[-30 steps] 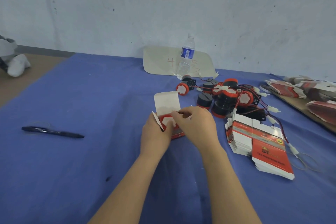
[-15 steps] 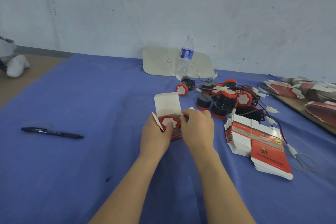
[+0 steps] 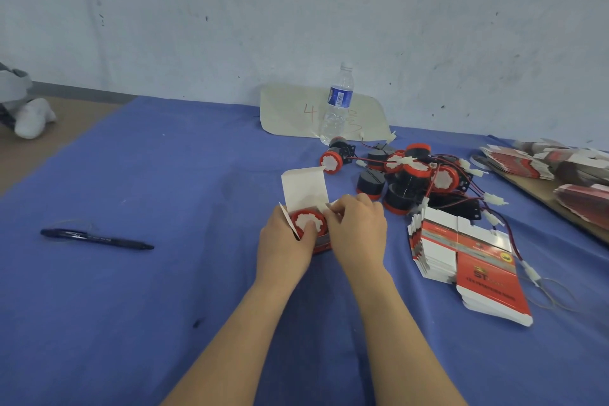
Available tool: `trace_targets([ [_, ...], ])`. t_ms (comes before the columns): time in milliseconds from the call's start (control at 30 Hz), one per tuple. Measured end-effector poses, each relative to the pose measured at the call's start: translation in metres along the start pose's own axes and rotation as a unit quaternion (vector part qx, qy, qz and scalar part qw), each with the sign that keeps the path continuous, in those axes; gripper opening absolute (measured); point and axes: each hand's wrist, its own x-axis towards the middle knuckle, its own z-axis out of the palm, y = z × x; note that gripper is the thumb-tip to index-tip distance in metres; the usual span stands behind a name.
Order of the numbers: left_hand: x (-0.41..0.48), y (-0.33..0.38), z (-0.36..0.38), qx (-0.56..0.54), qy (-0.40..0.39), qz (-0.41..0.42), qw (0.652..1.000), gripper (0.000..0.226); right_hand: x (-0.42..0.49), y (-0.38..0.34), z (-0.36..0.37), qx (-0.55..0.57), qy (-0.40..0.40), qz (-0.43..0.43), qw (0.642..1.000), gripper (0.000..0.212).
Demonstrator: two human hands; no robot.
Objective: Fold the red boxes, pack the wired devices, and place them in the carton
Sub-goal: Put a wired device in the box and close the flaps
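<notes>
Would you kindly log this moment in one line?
step: wired device seated in red box | left hand: holds box, thumb on device | right hand: pinches side flap | lid: open | carton: unseen

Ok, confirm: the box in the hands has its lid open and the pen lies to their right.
Wrong side: the head view shows the pen lying left of the left hand and right hand. The box lid is open.

card (image 3: pixel 290 109): I read a red handwritten "4"; the marks beside it I cannot read.
stack of flat red boxes (image 3: pixel 484 270): I read "ST" on top; smaller print is blurred.
</notes>
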Motion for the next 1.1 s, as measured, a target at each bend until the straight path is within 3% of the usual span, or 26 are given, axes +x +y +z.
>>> trace_targets([
  [67,0.000,0.000,0.000,0.010,0.001,0.001,1.000,0.031,0.001,-0.001,0.003,0.000,0.005,-0.009,1.000,0.019],
  [200,-0.001,0.000,0.000,0.009,0.005,0.008,1.000,0.035,0.002,0.000,0.005,0.004,-0.002,-0.035,0.999,0.032],
  [467,0.000,0.000,0.000,-0.013,0.003,0.002,1.000,0.020,0.001,-0.001,-0.003,-0.053,-0.080,-0.065,0.993,0.039],
  [633,-0.002,0.000,-0.002,-0.025,0.001,0.004,1.000,0.022,-0.003,0.003,-0.013,-0.017,-0.119,-0.080,0.990,0.050],
  [800,0.002,-0.003,-0.003,-0.023,-0.007,0.001,1.000,0.018,-0.004,0.005,-0.014,0.005,-0.145,-0.062,0.987,0.037],
  [933,0.001,-0.003,-0.003,0.044,0.041,-0.010,0.998,0.040,-0.009,0.001,-0.011,-0.011,-0.130,-0.070,0.989,0.036],
  [1000,-0.003,-0.001,-0.006,0.058,0.081,0.027,0.995,0.052,-0.009,-0.002,-0.010,-0.025,-0.122,-0.073,0.989,0.042],
  [1100,-0.006,0.001,-0.009,0.035,0.079,0.104,0.991,0.068,-0.007,-0.003,-0.008,-0.039,-0.111,-0.075,0.990,0.045],
])
